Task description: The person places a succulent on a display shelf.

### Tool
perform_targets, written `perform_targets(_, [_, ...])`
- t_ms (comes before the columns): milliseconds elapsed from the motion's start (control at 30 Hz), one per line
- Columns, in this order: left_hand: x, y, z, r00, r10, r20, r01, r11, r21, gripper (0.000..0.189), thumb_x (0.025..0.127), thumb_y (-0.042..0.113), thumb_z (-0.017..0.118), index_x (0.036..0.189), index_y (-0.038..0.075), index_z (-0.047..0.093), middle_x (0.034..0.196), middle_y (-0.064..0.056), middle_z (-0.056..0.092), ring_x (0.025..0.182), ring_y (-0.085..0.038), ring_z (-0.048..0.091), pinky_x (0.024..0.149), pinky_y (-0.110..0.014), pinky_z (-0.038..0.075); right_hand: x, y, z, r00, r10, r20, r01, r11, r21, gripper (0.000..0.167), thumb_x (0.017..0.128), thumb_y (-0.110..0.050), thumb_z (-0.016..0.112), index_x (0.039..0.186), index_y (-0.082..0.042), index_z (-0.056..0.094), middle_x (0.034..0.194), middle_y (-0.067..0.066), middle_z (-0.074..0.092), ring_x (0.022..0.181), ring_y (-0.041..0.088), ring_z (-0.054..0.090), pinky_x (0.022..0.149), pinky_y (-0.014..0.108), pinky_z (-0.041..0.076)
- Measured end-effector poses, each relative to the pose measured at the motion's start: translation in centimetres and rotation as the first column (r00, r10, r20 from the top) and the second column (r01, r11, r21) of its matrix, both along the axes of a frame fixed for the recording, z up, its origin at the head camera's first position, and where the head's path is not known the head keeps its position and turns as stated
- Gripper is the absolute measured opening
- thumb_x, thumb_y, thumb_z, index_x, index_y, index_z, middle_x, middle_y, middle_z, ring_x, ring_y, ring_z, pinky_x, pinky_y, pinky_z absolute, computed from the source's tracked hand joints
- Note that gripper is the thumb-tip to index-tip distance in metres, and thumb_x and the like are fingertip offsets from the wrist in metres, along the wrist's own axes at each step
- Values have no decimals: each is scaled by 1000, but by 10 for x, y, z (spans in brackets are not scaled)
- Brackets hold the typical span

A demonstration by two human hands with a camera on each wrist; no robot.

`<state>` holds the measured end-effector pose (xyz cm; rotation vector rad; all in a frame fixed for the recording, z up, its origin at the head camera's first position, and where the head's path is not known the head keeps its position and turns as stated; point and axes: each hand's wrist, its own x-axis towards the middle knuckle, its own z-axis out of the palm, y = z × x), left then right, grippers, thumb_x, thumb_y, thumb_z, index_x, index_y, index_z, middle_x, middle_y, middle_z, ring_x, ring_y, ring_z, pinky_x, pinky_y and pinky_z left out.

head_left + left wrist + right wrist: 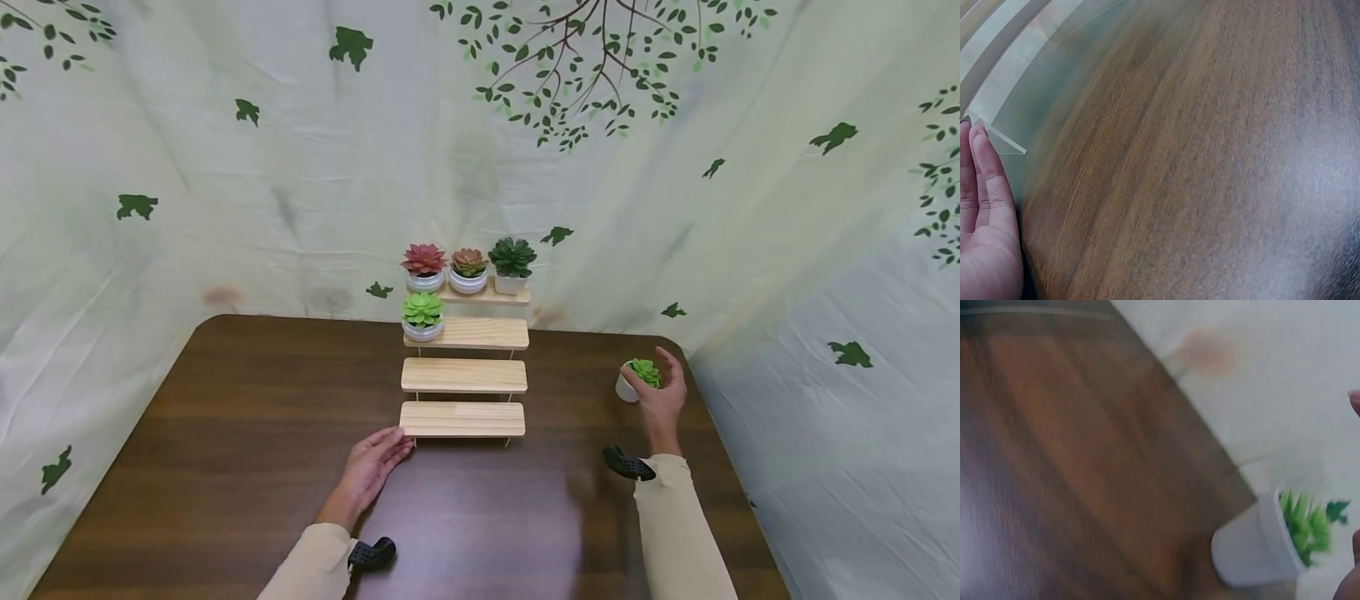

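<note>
A tiered wooden shelf (pixel 463 377) stands mid-table, with several boards rising toward the back. At its front left corner are the fingertips of my left hand (pixel 372 471), fingers straight; the left wrist view shows them by a clear leg (pixel 1007 137) of the shelf. On the right side of the table, a white pot (pixel 1247 547) holds a bright green plant (pixel 645 372). My right hand (pixel 662 398) spreads thumb and fingers around this plant, with a gap between them and the leaves in the right wrist view.
The top board carries a red succulent (pixel 424 260), a brownish-pink succulent (pixel 468 263) and a dark green succulent (pixel 512 257) in white pots. A light green succulent (pixel 423 309) sits at the left of the board below. A leaf-printed cloth (pixel 300 167) hangs behind the table (pixel 247 417).
</note>
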<state>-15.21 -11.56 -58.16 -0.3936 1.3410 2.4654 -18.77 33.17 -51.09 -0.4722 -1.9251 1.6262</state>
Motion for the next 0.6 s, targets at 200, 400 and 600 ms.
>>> perform_targets(200, [0,0,2,1000,6,21,-6,1000,1,18,98,1,53,90,8,67,85,-4,70,83,-16,68,84,-27,56,6,15,-17,995,-47,93,46,999,10,76,74,0,81,139,-1,41,145,19,40,138,36,30,115,49,24])
perform_targets(400, [2,-3,0,1000,0,-5,0,1000,-14,10,96,6,58,92,8,67,87,-3,70,85,-15,68,85,-27,56,10,21,-31,990,4,142,8,996,-84,83,79,2,77,146,1,28,150,22,31,140,34,27,117,45,22])
perform_targets(600, [4,-3,-5,988,-36,-150,41,999,32,5,92,11,65,94,11,70,90,-2,71,86,-13,69,82,-24,56,3,25,-36,971,52,232,-24,993,-119,86,81,3,73,149,1,21,152,21,28,138,34,30,114,46,28])
